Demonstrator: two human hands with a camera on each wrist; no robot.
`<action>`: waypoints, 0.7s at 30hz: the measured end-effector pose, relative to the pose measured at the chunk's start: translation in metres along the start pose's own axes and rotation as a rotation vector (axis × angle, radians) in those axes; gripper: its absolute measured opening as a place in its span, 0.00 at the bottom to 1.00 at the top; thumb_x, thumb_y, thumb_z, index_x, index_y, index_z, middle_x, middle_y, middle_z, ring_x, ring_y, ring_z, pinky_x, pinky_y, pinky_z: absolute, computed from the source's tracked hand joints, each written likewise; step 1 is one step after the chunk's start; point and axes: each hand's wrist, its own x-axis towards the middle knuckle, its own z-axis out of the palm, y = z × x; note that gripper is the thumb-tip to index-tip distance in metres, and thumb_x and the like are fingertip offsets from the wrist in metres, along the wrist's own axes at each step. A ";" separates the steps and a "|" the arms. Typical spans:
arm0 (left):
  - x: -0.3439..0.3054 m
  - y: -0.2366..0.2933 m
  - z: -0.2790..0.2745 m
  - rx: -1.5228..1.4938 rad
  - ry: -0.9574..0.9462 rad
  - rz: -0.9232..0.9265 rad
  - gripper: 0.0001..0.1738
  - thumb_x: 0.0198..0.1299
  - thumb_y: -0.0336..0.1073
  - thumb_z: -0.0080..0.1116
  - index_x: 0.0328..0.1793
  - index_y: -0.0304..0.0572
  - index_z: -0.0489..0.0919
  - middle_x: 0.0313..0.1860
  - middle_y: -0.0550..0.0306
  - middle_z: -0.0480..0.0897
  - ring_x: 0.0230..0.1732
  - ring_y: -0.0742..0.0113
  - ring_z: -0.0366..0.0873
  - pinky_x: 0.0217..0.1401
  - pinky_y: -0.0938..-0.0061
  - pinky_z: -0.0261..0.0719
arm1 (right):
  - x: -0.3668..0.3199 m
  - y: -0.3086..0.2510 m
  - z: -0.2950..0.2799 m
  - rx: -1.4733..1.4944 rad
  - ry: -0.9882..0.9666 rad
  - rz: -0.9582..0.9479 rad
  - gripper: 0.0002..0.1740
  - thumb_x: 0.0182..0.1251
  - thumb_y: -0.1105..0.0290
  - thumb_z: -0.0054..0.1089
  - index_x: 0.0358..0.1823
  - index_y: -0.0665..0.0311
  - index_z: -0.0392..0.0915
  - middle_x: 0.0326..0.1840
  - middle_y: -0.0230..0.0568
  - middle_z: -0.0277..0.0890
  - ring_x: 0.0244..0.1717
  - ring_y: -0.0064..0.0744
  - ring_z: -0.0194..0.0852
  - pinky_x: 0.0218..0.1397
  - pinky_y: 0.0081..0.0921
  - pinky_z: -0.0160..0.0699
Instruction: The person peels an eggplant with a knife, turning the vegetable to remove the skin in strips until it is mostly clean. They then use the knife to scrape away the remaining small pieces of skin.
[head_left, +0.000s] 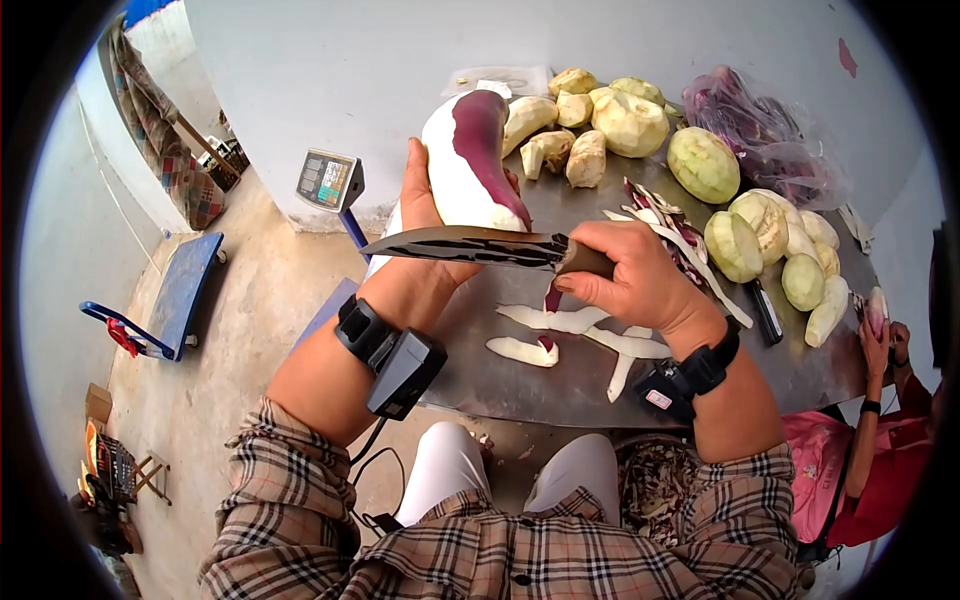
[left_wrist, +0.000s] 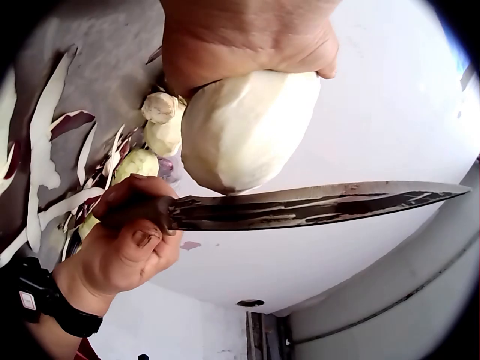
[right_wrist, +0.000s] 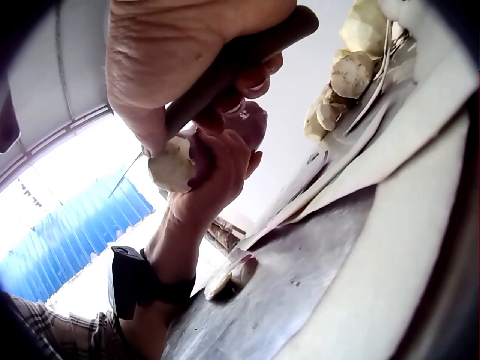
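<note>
A large eggplant (head_left: 480, 150), white where peeled and purple along one strip, is gripped from below by my left hand (head_left: 425, 215), thumb on its left side. In the left wrist view its pale end (left_wrist: 247, 131) shows under the left hand (left_wrist: 251, 37). My right hand (head_left: 640, 280) grips the handle of a long dark-stained knife (head_left: 470, 248), blade pointing left across the eggplant's lower end. In the right wrist view the right hand (right_wrist: 176, 64) curls round the dark handle (right_wrist: 240, 64), close to the eggplant's cut end (right_wrist: 172, 165).
Peel strips (head_left: 560, 320) lie on the metal table (head_left: 480, 385). Several peeled vegetables (head_left: 630, 122) and a plastic bag of purple ones (head_left: 770, 130) stand at the back and right. A black-handled knife (head_left: 765, 312) lies at right, near another person's hands (head_left: 875, 345). A scale display (head_left: 328, 180) stands at left.
</note>
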 end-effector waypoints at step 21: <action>0.001 -0.011 0.007 0.001 0.095 0.020 0.37 0.66 0.63 0.36 0.63 0.35 0.61 0.40 0.44 0.73 0.38 0.60 0.77 0.43 0.65 0.82 | 0.002 -0.002 0.005 -0.092 0.096 -0.171 0.18 0.48 0.56 0.70 0.25 0.62 0.73 0.21 0.41 0.73 0.25 0.47 0.73 0.28 0.37 0.70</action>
